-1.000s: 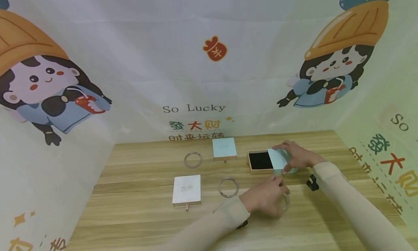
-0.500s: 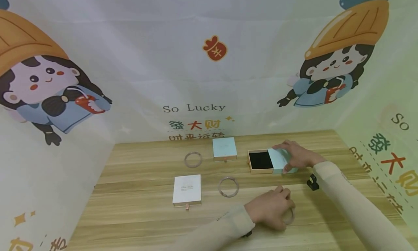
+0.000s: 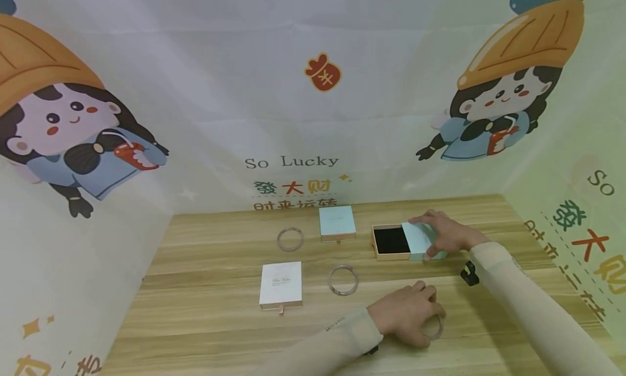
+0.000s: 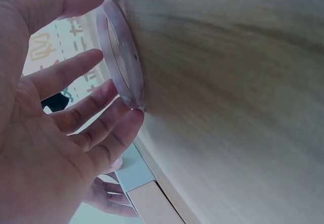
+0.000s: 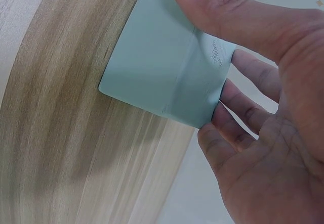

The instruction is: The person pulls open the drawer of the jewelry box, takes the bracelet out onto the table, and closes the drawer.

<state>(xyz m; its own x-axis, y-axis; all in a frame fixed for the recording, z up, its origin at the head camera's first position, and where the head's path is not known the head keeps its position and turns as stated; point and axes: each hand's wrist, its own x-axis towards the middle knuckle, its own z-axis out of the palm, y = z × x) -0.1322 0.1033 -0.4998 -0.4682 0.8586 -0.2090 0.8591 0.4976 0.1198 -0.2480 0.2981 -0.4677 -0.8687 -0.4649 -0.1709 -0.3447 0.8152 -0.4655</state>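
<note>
My left hand grips a pale translucent bangle near the table's front. In the left wrist view its thumb meets one end of that bangle and the fingertips meet the other, just at the wood. My right hand holds the light-blue sleeve of a drawer-style jewelry box, thumb on the near side and fingers across the far side. The drawer, lined in black, is pulled out to the left. In the right wrist view only the sleeve shows clearly.
Two more bangles lie flat, one at the back and one mid-table. A closed light-blue box stands at the back, and a closed white box at front left. Printed cloth walls enclose the wooden table.
My left hand has drawn back from beside the open box toward the table's front and a little right, the bangle going with it. The right hand stays on the sleeve.
</note>
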